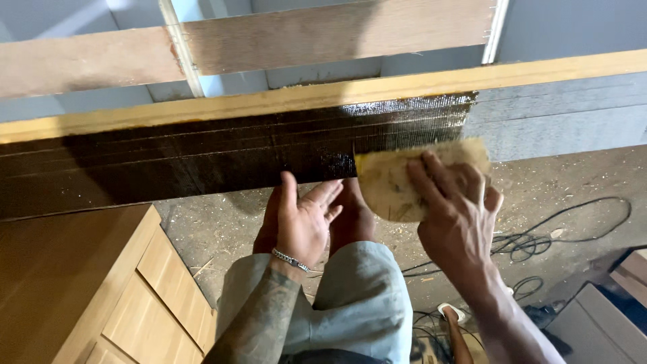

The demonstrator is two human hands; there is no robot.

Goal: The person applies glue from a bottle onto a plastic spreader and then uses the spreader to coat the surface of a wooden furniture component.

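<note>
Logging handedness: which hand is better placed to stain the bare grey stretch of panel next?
Right, probably. The right hand presses the yellow cloth against the panel beside the unstained grey part; the left hand is empty, under the dark section.

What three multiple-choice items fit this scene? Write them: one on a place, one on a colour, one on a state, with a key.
1. Where is the yellowish cloth?
A. On the floor
B. Pressed against the moulded board
C. On the wooden door

2. What colour is the coated stretch of the moulded board?
A. Dark brown
B. Red
C. Green

3. How is the left hand?
A. Clenched round a brush
B. Open, at the board's lower edge
C. Holding a cable

Key: 1 B, the right hand flattens the cloth on the board. 2 A, the glossy dark stain ends where grey begins. 3 B, its fingers are spread and hold nothing.
</note>
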